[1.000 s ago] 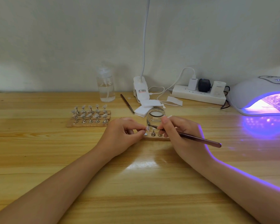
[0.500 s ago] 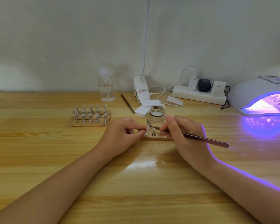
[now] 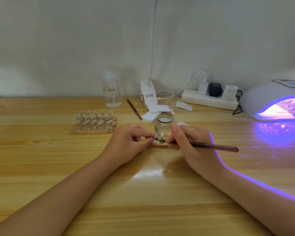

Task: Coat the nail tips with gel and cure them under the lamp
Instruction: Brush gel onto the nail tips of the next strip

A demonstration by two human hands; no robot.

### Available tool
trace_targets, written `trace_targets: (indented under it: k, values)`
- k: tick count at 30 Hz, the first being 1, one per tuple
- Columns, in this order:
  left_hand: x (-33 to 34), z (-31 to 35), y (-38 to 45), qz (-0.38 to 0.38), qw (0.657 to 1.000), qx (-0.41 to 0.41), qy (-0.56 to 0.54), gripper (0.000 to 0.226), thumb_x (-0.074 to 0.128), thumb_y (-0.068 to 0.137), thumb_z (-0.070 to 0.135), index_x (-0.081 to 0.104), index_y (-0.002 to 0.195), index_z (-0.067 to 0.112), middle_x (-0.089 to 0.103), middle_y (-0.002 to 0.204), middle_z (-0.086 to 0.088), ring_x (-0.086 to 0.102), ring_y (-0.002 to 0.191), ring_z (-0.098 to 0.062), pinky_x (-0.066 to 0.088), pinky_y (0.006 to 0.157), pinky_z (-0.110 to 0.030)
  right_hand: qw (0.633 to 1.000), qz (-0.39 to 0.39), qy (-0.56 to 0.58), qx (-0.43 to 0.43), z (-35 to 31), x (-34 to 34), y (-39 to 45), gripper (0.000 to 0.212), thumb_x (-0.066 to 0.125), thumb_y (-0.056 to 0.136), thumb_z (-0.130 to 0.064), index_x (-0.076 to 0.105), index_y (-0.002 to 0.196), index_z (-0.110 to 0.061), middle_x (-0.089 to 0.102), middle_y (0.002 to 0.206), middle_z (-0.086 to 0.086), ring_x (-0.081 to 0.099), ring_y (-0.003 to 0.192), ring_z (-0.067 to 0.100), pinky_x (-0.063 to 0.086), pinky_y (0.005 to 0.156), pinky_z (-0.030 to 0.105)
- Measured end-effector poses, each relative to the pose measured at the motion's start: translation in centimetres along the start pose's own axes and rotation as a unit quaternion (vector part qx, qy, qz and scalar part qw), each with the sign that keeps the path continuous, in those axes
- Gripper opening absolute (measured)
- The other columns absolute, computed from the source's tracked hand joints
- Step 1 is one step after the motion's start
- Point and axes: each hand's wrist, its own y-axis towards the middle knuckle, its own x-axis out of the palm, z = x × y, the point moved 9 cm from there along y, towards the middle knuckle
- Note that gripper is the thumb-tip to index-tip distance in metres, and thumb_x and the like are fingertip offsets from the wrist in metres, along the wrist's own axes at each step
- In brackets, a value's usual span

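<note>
**Brush on nail tip, hands at centre of table**

Left hand (image 3: 131,142) rested on the wooden table (image 3: 143,193), thumb and forefinger pinched on a small nail tip (image 3: 155,138) on its stand. Whether the stand sat in its base or was lifted just clear, could not tell. Right hand (image 3: 191,142) gripped a dark brush (image 3: 213,147) pen-fashion, fingers curled round the shaft; handle ran out to the right past the knuckles, bristle end met the tip held by the left fingers.

Under and between the two hands lay a small wooden strip (image 3: 157,145) holding at least one more metal stand (image 3: 161,142); most of it hidden by the fingers. Just beyond the fingertips stood an open glass jar (image 3: 164,124), clear, contents not discernible.

Beyond the left hand and further left, a wooden board (image 3: 92,130) carried rows of nail tips on stands (image 3: 94,120), upright, well apart from the hands. Beyond the jar: a stack of white pads (image 3: 152,113), a second brush (image 3: 134,109) lying flat beside them, a clear pump bottle (image 3: 111,90) and the white clamp base of a desk lamp (image 3: 147,92) with its neck rising out of view.

Far right of the right hand, the curing lamp (image 3: 269,97) was lit violet, a tray of items dimly visible inside; its glow fell on the table and edged the right forearm. A white power strip (image 3: 209,100) with three plugs sat against the wall between desk lamp and curing lamp.
</note>
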Motion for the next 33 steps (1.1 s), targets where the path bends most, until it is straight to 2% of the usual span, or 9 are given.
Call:
trace_targets:
  k: [2, 5, 10, 15, 17, 26, 30, 33]
  values:
    - [-0.03, -0.05, 0.00, 0.001, 1.000, 0.000, 0.000, 0.024, 0.071, 0.076, 0.007, 0.070, 0.084, 0.029, 0.064, 0.075, 0.009, 0.051, 0.053, -0.006, 0.040, 0.054, -0.011, 1.000, 0.003, 0.005, 0.007, 0.16, -0.07, -0.08, 0.036, 0.047, 0.088, -0.039, 0.064, 0.061, -0.023, 0.061, 0.053, -0.005, 0.059, 0.053, 0.005, 0.048, 0.056, 0.022]
    - [-0.05, -0.20, 0.01, 0.002, 1.000, -0.002, -0.003, 0.023, 0.071, 0.076, 0.007, 0.070, 0.083, 0.030, 0.065, 0.075, 0.010, 0.051, 0.053, -0.004, 0.038, 0.053, -0.009, 0.999, 0.030, 0.038, 0.021, 0.52, -0.56, -0.09, 0.035, 0.047, 0.088, -0.032, 0.064, 0.059, -0.022, 0.063, 0.056, 0.002, 0.058, 0.051, 0.006, 0.047, 0.054, 0.019]
    - [0.03, -0.39, 0.05, 0.000, 1.000, 0.001, 0.002, 0.018, 0.072, 0.076, 0.011, 0.073, 0.086, 0.026, 0.066, 0.075, 0.009, 0.052, 0.057, -0.003, 0.038, 0.054, -0.012, 0.999, 0.041, -0.019, 0.001, 0.45, -0.71, 0.21, 0.033, 0.045, 0.092, -0.033, 0.063, 0.066, -0.025, 0.065, 0.069, -0.003, 0.059, 0.059, 0.004, 0.048, 0.059, 0.018]
    - [-0.01, -0.35, 0.14, 0.003, 1.000, 0.008, 0.010, 0.018, 0.072, 0.076, 0.012, 0.072, 0.086, 0.026, 0.067, 0.074, 0.011, 0.053, 0.059, -0.007, 0.038, 0.054, -0.011, 0.999, 0.036, -0.011, 0.014, 0.81, -0.50, 0.13, 0.031, 0.045, 0.088, -0.037, 0.065, 0.068, -0.026, 0.065, 0.063, -0.003, 0.063, 0.061, 0.003, 0.051, 0.060, 0.019]
    - [-0.03, -0.42, 0.14, 0.005, 1.000, 0.007, 0.012, 0.019, 0.072, 0.075, 0.011, 0.072, 0.086, 0.027, 0.066, 0.073, 0.014, 0.053, 0.058, -0.006, 0.037, 0.054, -0.011, 0.999, 0.032, 0.006, 0.019, 0.82, -0.37, 0.10, 0.031, 0.045, 0.088, -0.037, 0.065, 0.067, -0.026, 0.066, 0.061, -0.003, 0.063, 0.060, 0.001, 0.050, 0.059, 0.016]
    - [-0.12, -0.36, 0.20, 0.011, 1.000, 0.016, -0.003, 0.017, 0.072, 0.076, 0.010, 0.073, 0.082, 0.026, 0.065, 0.070, 0.015, 0.053, 0.056, -0.001, 0.036, 0.053, -0.006, 0.998, 0.021, 0.052, 0.025, 0.53, -0.15, -0.11, 0.037, 0.045, 0.088, -0.036, 0.064, 0.060, -0.019, 0.061, 0.051, -0.003, 0.059, 0.050, 0.002, 0.047, 0.053, 0.017]
    - [-0.18, -0.34, 0.20, 0.014, 1.000, 0.015, -0.006, 0.019, 0.073, 0.074, 0.011, 0.072, 0.080, 0.029, 0.065, 0.068, 0.017, 0.053, 0.056, -0.001, 0.036, 0.053, -0.006, 0.995, 0.056, 0.068, 0.036, 0.72, -0.87, -0.07, 0.037, 0.046, 0.089, -0.035, 0.064, 0.062, -0.018, 0.063, 0.058, 0.005, 0.060, 0.054, 0.005, 0.050, 0.055, 0.020]
    - [-0.17, -0.29, 0.20, 0.012, 1.000, 0.017, -0.004, 0.015, 0.073, 0.075, 0.012, 0.074, 0.083, 0.026, 0.066, 0.070, 0.016, 0.054, 0.058, -0.004, 0.036, 0.053, -0.007, 0.997, 0.055, 0.041, 0.045, 0.82, -0.88, 0.18, 0.034, 0.044, 0.085, -0.037, 0.064, 0.066, -0.019, 0.063, 0.059, 0.001, 0.058, 0.056, 0.003, 0.043, 0.056, 0.012]
